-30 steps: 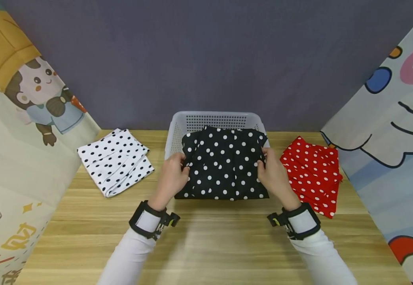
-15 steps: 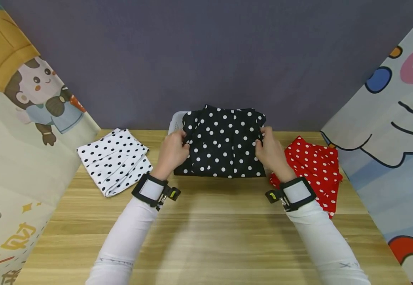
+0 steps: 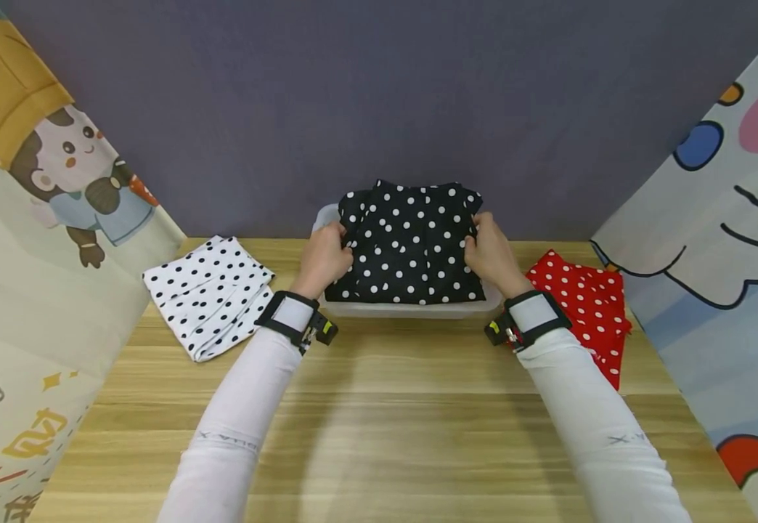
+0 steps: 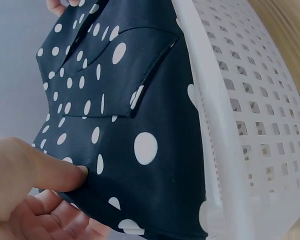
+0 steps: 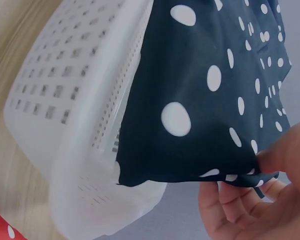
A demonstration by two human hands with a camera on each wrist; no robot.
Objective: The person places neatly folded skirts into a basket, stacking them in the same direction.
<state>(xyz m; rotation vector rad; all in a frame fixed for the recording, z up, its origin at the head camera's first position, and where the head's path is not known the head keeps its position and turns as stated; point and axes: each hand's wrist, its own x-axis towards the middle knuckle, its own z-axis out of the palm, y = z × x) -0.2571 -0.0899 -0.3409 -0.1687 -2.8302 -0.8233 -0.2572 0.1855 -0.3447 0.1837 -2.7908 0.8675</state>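
A folded black garment with white polka dots (image 3: 412, 243) is held flat over a white plastic basket (image 3: 412, 310). My left hand (image 3: 324, 258) pinches its left edge, thumb on top and fingers beneath, as the left wrist view shows. On the opposite edge my right hand (image 3: 493, 250) pinches the cloth the same way. In the right wrist view the near corner of the garment (image 5: 205, 100) hangs just inside the basket's rim (image 5: 82, 145). Most of the basket's inside is hidden under the cloth.
To the left lies a folded white cloth with black dots (image 3: 212, 298). A red cloth with white dots (image 3: 588, 312) lies at the right, partly behind the right forearm. A dark grey panel (image 3: 379, 94) rises behind the wooden table (image 3: 405, 421).
Both hands have carried the black dotted garment away from me, from the basket's near side to over it. The basket's front rim now shows below the cloth. The other two cloths stay put.
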